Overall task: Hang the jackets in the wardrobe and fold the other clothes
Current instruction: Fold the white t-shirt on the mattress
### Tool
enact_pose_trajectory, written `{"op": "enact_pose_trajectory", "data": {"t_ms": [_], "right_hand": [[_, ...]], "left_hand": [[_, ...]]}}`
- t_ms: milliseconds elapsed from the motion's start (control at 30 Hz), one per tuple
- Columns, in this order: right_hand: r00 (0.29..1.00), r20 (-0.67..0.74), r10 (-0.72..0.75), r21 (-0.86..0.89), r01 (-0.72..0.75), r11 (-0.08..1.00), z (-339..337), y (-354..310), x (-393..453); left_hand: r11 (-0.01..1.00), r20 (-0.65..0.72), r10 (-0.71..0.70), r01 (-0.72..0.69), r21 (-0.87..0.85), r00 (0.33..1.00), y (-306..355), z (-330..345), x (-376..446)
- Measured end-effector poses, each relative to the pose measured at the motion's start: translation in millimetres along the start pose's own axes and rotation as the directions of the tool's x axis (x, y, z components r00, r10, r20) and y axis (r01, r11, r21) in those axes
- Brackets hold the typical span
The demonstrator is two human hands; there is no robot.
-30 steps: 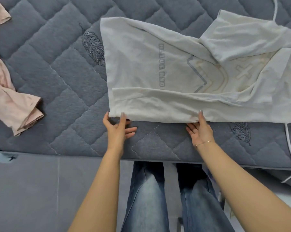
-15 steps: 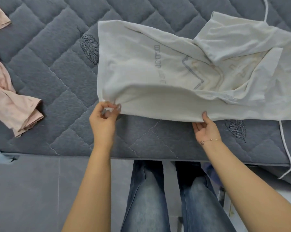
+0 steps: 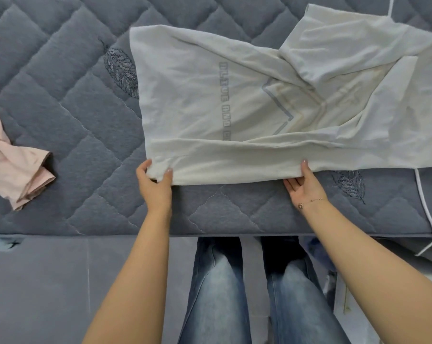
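Observation:
A cream T-shirt with a grey print lies spread on the grey quilted bed, its near long side folded inward and a sleeve folded over at the right. My left hand pinches the shirt's near left corner between thumb and fingers. My right hand holds the near folded edge further right, thumb on top and fingers under the cloth.
A pink garment lies crumpled at the bed's left. A white cord trails off the bed's right edge. The bed's front edge runs just before my jeans-clad legs, and the grey floor lies below.
Half a second ago both hands had lifted the shirt's near edge off the bed; now the edge lies lower and flatter, still gripped at the same two places.

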State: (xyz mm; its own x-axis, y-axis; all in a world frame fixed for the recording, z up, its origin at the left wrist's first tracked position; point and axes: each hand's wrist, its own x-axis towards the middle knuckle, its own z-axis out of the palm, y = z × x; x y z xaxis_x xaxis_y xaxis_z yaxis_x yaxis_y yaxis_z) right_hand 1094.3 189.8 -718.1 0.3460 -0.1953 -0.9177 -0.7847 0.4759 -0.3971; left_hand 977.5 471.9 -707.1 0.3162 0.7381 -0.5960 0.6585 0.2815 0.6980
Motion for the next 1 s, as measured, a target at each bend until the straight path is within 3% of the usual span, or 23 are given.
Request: {"op": "enact_pose_trajectory", "data": {"t_ms": [67, 167, 267, 333, 400, 500, 567, 600, 667, 733, 767, 833, 900, 1000], "right_hand": [[1.000, -0.027, 0.000, -0.089, -0.003, 0.996, 1.2, -2.0, -0.6], [0.998, -0.053, -0.033, -0.342, 0.013, 0.940, -1.3, -8.1, -4.3], [0.972, -0.127, -0.198, -0.556, 0.096, 0.826, -15.5, -17.3, -14.8], [0.890, -0.139, -0.435, -0.620, 0.264, 0.739, -31.0, -30.6, -23.3], [0.803, 0.006, -0.596, -0.718, 0.418, 0.556, -45.4, -50.3, -28.8], [0.682, 0.385, -0.622, -0.802, 0.581, 0.140, -56.5, -90.8, -19.5], [0.540, 0.670, -0.510, -0.714, 0.658, -0.240, -54.1, -122.9, -1.3], [0.492, 0.781, -0.384, -0.621, 0.673, -0.401, -50.9, -138.4, 10.0], [0.501, 0.857, -0.122, -0.468, 0.655, -0.594, -45.1, -164.4, 32.8], [0.521, 0.853, 0.007, -0.383, 0.636, -0.671, -42.4, -181.5, 50.9], [0.493, 0.870, 0.024, -0.342, 0.638, -0.690, -42.2, -188.1, 58.5], [0.368, 0.930, 0.003, -0.262, 0.667, -0.697, -40.1, -202.2, 71.0], [0.274, 0.958, -0.086, -0.264, 0.722, -0.639, -31.4, -214.7, 76.8], [0.331, 0.923, -0.195, -0.384, 0.812, -0.441, -19.2, -236.7, 76.4]], "left_hand": [[0.997, -0.072, 0.050, -0.046, 0.055, 0.996, -2.8, -3.3, -0.9], [0.956, -0.057, 0.133, -0.113, 0.270, 0.989, 4.7, -2.3, -5.4], [0.735, 0.000, 0.365, -0.288, 0.614, 0.931, 22.6, 6.2, -14.4], [0.596, 0.161, 0.474, -0.449, 0.666, 0.866, 37.3, 19.0, -22.7], [0.552, 0.381, 0.470, -0.603, 0.576, 0.796, 50.3, 44.3, -34.6], [0.414, 0.634, 0.439, -0.769, 0.487, 0.637, 59.9, 102.2, -55.5], [0.299, 0.720, 0.385, -0.816, 0.494, 0.577, 57.9, 146.0, -69.6], [0.262, 0.738, 0.349, -0.816, 0.515, 0.578, 55.1, 166.0, -75.2], [0.240, 0.719, 0.284, -0.773, 0.587, 0.634, 49.6, 200.0, -83.4], [0.237, 0.657, 0.299, -0.721, 0.651, 0.692, 47.9, 222.9, -86.4], [0.242, 0.621, 0.347, -0.707, 0.665, 0.703, 48.7, 230.4, -85.2], [0.310, 0.519, 0.427, -0.659, 0.685, 0.741, 54.0, 235.1, -77.9], [0.439, 0.361, 0.420, -0.535, 0.722, 0.833, 60.0, 232.5, -69.4], [0.474, 0.211, 0.438, -0.423, 0.772, 0.874, 66.8, 234.3, -76.1]]}}
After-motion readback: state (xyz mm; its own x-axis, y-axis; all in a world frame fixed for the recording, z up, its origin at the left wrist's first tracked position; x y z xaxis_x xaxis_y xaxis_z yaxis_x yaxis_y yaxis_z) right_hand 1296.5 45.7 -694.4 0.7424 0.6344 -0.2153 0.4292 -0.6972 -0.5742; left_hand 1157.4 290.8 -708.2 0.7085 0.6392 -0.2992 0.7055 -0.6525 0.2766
